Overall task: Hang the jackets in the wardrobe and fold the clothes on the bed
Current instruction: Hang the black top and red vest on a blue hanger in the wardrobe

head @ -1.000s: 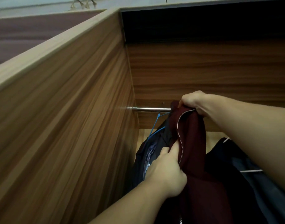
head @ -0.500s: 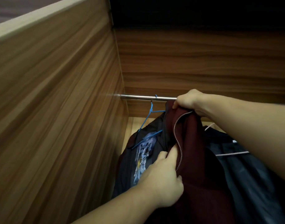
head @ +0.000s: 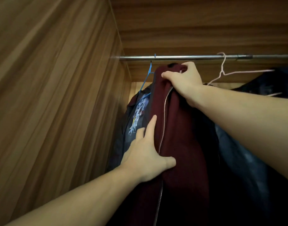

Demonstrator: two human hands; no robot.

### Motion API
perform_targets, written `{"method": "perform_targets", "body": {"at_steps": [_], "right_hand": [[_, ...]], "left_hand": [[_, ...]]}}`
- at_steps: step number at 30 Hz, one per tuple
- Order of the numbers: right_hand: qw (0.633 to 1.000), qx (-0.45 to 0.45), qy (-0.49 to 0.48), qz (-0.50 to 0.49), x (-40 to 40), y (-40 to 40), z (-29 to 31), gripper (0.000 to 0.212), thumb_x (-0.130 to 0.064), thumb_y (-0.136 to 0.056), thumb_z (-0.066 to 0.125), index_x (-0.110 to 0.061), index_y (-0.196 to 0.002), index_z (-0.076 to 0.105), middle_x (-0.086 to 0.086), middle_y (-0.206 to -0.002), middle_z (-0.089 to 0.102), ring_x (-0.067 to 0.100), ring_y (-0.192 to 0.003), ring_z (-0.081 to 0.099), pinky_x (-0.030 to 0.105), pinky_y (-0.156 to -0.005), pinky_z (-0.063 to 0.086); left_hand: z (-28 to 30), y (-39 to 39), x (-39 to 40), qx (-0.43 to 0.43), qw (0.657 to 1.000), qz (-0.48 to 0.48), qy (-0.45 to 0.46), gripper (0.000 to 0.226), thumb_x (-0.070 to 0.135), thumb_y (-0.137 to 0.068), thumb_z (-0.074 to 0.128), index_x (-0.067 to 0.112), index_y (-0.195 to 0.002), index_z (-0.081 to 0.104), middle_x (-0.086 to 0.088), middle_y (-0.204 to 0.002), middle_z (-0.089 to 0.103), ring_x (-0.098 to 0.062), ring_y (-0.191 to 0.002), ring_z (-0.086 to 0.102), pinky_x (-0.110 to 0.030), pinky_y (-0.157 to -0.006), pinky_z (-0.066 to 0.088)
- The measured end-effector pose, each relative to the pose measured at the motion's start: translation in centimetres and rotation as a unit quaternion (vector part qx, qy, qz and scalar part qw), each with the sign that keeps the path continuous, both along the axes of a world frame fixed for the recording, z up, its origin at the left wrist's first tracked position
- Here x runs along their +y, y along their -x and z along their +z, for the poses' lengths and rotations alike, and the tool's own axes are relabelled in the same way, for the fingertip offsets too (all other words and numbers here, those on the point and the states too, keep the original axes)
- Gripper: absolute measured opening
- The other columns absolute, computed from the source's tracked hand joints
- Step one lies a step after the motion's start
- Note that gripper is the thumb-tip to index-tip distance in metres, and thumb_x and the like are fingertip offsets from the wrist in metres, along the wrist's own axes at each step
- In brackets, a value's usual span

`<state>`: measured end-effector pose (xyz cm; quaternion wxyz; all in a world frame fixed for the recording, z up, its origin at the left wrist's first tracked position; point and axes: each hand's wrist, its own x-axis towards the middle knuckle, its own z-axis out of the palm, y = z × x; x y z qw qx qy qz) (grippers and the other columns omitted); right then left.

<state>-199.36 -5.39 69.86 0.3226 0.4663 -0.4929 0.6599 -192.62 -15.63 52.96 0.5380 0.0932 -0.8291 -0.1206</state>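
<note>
Head view, looking up into the wardrobe [head: 61, 95], wood-grain side wall at left and back panel above. Metal rail [head: 189, 57] running across near the top, from the left wall out past the right edge.

Maroon jacket [head: 177, 128] held up just below the rail, zipper line running down its front. Right hand [head: 185, 79] at the jacket's collar, fingers [head: 168, 74] curled over the top fold and gripping it; thumb up near the dark neck opening. Whether a hanger sits inside the collar: cannot tell (hidden by cloth and hand).

Left hand [head: 146, 154] lower down on the jacket's left edge, index finger stretched straight up along the cloth, thumb pressed against the front beside the zipper, remaining fingers tucked behind the edge out of sight. Grip narrow, pinching the jacket's edge between thumb and the hidden fingers.

Blue hanger [head: 148, 75] hooked on the rail just left of the maroon jacket, carrying a dark jacket with a pale printed graphic [head: 138, 115], touching the maroon one. Pink hanger [head: 223, 69] hooked on the rail to the right, with a dark blue garment [head: 247, 157] hanging behind the right forearm.
</note>
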Motion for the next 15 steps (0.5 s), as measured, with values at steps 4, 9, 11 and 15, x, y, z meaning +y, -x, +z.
{"method": "perform_targets", "body": {"at_steps": [4, 9, 11, 15], "right_hand": [[0.997, -0.022, 0.003, 0.071, -0.5, 1.5, -4.8, 0.091, -0.044, -0.069, 0.078, -0.022, -0.144, 0.031, -0.009, -0.124, 0.056, 0.012, -0.105, 0.056, 0.027, -0.094, 0.044], [0.995, -0.034, -0.024, 0.092, -0.8, 2.7, -10.7, 0.079, -0.038, -0.067, 0.079, -0.024, -0.135, 0.043, -0.009, -0.118, 0.062, 0.012, -0.106, 0.061, 0.035, -0.099, 0.048], [0.995, -0.032, -0.035, 0.092, 0.0, 2.6, -12.5, 0.080, -0.038, -0.069, 0.079, -0.023, -0.137, 0.042, -0.009, -0.120, 0.062, 0.009, -0.107, 0.060, 0.035, -0.100, 0.048], [0.991, -0.039, -0.078, 0.097, 3.0, 1.3, -14.6, 0.079, -0.047, -0.073, 0.076, -0.026, -0.140, 0.040, -0.010, -0.121, 0.062, 0.007, -0.108, 0.062, 0.035, -0.100, 0.048]], "left_hand": [[-3.2, 0.0, 1.3, -0.006, 1.000, 0.027, -0.014, 0.121, 0.058, -0.054, 0.071, 0.064, -0.134, -0.020, 0.021, -0.154, 0.003, -0.018, -0.141, 0.023, -0.047, -0.106, 0.039], [-6.4, -0.3, 2.4, -0.011, 0.998, 0.036, -0.046, 0.122, 0.058, -0.056, 0.073, 0.063, -0.134, -0.021, 0.030, -0.151, -0.013, -0.020, -0.143, 0.021, -0.047, -0.105, 0.040], [-7.1, -0.5, 3.1, 0.004, 0.998, 0.034, -0.053, 0.121, 0.061, -0.053, 0.069, 0.063, -0.132, -0.023, 0.032, -0.149, -0.014, -0.020, -0.143, 0.019, -0.047, -0.105, 0.039], [-7.9, -1.6, 4.9, 0.025, 0.997, 0.034, -0.061, 0.118, 0.067, -0.053, 0.064, 0.060, -0.133, -0.023, 0.033, -0.149, -0.016, -0.017, -0.144, 0.011, -0.046, -0.109, 0.030]]}}
